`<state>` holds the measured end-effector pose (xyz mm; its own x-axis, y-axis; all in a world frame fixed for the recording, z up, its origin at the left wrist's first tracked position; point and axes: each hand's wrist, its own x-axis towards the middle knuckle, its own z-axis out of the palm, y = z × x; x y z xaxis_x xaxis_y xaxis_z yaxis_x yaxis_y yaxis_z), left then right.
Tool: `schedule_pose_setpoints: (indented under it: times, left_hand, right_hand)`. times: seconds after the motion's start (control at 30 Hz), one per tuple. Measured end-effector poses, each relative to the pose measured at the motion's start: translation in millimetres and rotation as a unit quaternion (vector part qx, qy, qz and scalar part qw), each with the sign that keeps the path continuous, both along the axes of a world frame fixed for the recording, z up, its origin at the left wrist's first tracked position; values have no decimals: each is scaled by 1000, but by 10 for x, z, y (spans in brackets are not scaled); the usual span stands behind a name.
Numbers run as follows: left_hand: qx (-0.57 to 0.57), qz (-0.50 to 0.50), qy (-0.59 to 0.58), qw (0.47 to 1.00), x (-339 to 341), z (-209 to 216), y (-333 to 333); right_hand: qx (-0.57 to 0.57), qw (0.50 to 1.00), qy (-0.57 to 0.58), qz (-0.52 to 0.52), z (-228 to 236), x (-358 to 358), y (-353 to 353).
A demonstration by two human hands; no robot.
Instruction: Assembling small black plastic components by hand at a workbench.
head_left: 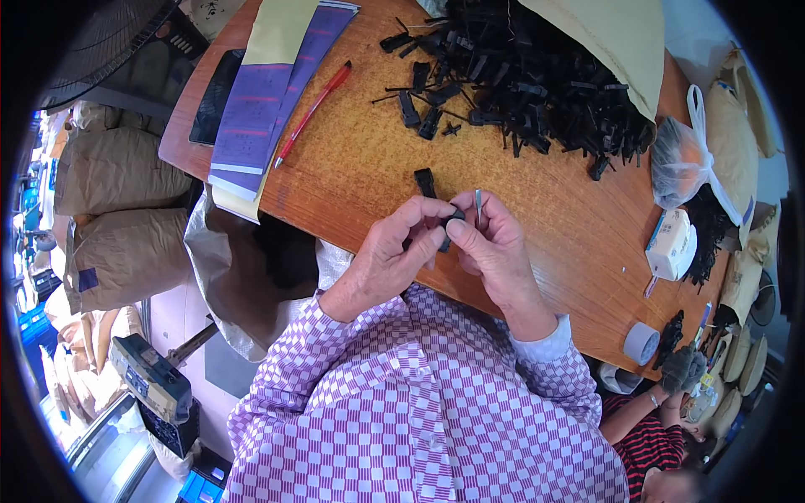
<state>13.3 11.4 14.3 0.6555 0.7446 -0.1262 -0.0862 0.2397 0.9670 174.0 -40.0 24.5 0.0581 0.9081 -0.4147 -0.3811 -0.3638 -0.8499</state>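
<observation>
Near the table's front edge, my left hand [392, 245] pinches a small black plastic part [453, 220] between thumb and fingers. My right hand [501, 256] grips the same part from the other side, its thumb pressed against it. A thin silver metal tool [479, 204] sticks up between my right fingers; its lower end is hidden. Just beyond my left fingers shows another black piece [425, 181]; I cannot tell whether it joins the held part. Farther back lies a large heap of similar black plastic parts [537, 75], spilling from a tan paper sack [616, 42].
Purple and yellow form pads [251, 117], a dark phone [216, 96] and a red pen [314, 113] lie at left. At right are a tied plastic bag [681, 159], a white box [671, 243] and a tape roll [641, 343]. A gloved co-worker's hand [683, 369] works at lower right.
</observation>
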Motion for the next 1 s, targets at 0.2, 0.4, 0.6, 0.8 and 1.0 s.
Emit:
schedule_pose_setpoints:
  times: [0.2, 0.4, 0.6, 0.8, 1.0]
  left_hand:
    - [109, 21, 37, 993, 22, -96, -17]
    - [41, 102, 53, 993, 55, -17, -20]
    - [148, 89, 98, 980, 40, 24, -14]
    - [216, 127, 138, 958, 44, 14, -35]
    - [337, 151, 217, 904, 122, 42, -95]
  right_hand:
    - [14, 999, -29, -11, -40, -36, -27]
    - [32, 993, -109, 19, 46, -137, -111]
    - [58, 987, -148, 24, -77, -222, -79]
    - [57, 989, -134, 27, -104, -256, -56]
    - [49, 997, -53, -23, -179, -329, -45]
